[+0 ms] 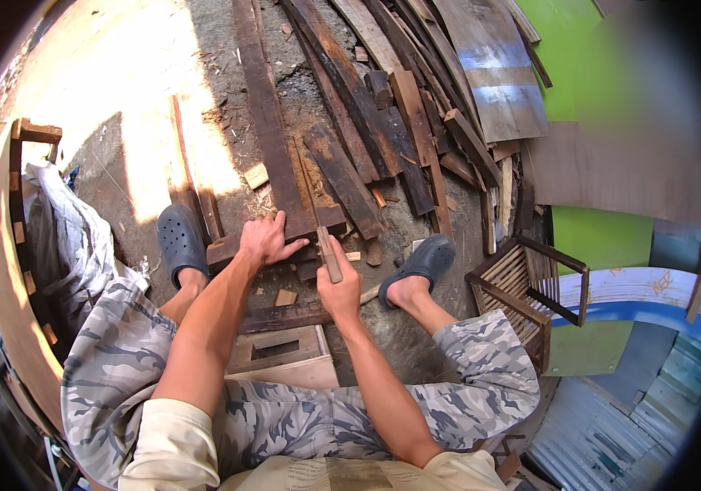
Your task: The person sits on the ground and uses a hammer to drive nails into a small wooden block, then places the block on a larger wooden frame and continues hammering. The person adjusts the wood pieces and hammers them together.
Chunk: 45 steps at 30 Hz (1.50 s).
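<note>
My right hand (341,288) is closed around the wooden handle of what looks like a handsaw (328,255), seen nearly edge-on. Its thin blade points away from me, along the right side of a long dark plank (265,123). Over the near end of that plank lies my left hand (264,240), pressing down with its thumb stretched out toward the saw. Beneath the plank end runs a dark wooden crosspiece (331,218). Pale sawdust is scattered along the blade. The contact between saw teeth and wood is hidden.
Loose dark boards (342,176) lie in a heap ahead and to the right. A slatted wooden frame (522,286) stands right of my right shoe (427,266). Between my legs sits a pale wooden box (285,352). White sheeting (72,221) and a curved panel (15,286) are at left.
</note>
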{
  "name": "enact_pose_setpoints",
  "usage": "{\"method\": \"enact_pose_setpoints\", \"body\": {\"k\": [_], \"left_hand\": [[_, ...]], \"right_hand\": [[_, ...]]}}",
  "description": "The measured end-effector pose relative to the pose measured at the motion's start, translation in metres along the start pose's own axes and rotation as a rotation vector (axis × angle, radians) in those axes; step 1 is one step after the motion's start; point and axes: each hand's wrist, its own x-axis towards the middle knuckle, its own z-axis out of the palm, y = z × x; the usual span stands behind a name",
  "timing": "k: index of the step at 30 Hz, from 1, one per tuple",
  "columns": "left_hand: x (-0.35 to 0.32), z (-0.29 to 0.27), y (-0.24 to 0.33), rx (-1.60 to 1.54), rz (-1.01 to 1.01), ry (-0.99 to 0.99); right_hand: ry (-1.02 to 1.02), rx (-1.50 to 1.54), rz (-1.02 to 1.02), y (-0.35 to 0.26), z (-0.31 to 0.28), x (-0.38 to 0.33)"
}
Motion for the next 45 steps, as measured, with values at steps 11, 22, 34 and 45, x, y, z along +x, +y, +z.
{"method": "enact_pose_setpoints", "body": {"k": [11,22,34,45], "left_hand": [[-0.005,0.009,-0.013,-0.008,0.013,0.046],[-0.008,0.019,-0.019,-0.009,-0.002,0.095],[-0.009,0.019,-0.019,-0.007,-0.002,0.122],[-0.009,0.011,-0.016,0.010,-0.005,0.085]], "right_hand": [[0.007,-0.100,0.002,-0.019,-0.014,-0.049],[-0.049,-0.195,0.032,-0.064,-0.048,-0.108],[-0.092,-0.124,0.093,-0.084,-0.058,-0.094],[-0.113,-0.089,0.045,-0.096,-0.061,-0.096]]}}
